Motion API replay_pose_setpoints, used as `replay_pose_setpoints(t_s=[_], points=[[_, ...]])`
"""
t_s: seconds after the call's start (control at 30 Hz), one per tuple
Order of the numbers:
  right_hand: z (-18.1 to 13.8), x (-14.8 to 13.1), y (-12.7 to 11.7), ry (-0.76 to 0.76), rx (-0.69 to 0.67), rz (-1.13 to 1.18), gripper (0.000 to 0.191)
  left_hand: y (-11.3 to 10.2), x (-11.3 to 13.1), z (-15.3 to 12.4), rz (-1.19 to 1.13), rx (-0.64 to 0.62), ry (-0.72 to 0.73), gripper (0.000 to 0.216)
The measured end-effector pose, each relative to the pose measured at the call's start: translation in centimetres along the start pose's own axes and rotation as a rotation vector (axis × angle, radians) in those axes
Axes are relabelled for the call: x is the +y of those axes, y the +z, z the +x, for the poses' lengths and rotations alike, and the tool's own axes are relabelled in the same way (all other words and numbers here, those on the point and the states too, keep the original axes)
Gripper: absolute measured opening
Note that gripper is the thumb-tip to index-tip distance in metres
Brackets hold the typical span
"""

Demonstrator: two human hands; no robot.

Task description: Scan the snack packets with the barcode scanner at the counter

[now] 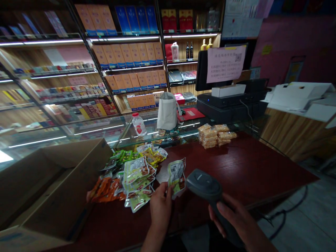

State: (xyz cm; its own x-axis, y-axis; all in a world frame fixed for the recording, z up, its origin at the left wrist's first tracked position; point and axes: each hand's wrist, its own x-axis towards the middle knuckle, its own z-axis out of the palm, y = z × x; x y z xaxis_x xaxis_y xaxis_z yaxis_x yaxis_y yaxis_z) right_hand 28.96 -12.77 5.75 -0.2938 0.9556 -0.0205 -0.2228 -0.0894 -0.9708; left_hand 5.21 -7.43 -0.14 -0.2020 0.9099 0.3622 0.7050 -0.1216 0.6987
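Between the thumb and fingers of my left hand (160, 203) is a green and clear snack packet (177, 175), held up off the dark red counter (194, 157) with its barcode side showing. My right hand (233, 217) is wrapped round the handle of a dark grey barcode scanner (204, 182), whose head points left toward the packet. A stack of similar green snack packets (138, 178) lies just left of my left hand. Orange packets (108, 189) and yellow packets (151, 154) lie around that stack.
An open cardboard box (86, 168) stands at the left. Wrapped biscuit-like packs (214, 135) are piled toward the back. Behind them are a white bag (167, 112), a red-capped bottle (139, 125) and a monitor (202, 71). A cable (285, 213) hangs at the right.
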Motion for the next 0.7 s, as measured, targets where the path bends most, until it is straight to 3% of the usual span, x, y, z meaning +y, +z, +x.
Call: replay_pose_setpoints(t_s=[0.17, 0.37, 0.53, 0.63, 0.7], points=[[-0.2, 0.0, -0.3, 0.036, 0.012, -0.043, 0.047, -2.2, 0.8, 0.6, -0.157, 0.030, -0.096, 0.029], [-0.2, 0.1, -1.0, 0.075, 0.053, -0.083, 0.045, -10.4, -0.4, 6.4, -0.053, 0.288, -0.334, 0.041], [0.0, 0.6, -1.2, 0.076, 0.059, -0.092, 0.048, -14.1, -3.9, 11.3, -0.082, 0.160, -0.510, 0.034], [0.2, 1.1, -1.5, 0.094, 0.061, -0.081, 0.049, -15.0, -5.3, 11.8, 0.088, 0.135, -0.529, 0.031], [0.3, 1.3, -1.7, 0.108, 0.087, -0.068, 0.049, -15.6, -5.5, 11.1, 0.270, 0.202, -0.485, 0.035]])
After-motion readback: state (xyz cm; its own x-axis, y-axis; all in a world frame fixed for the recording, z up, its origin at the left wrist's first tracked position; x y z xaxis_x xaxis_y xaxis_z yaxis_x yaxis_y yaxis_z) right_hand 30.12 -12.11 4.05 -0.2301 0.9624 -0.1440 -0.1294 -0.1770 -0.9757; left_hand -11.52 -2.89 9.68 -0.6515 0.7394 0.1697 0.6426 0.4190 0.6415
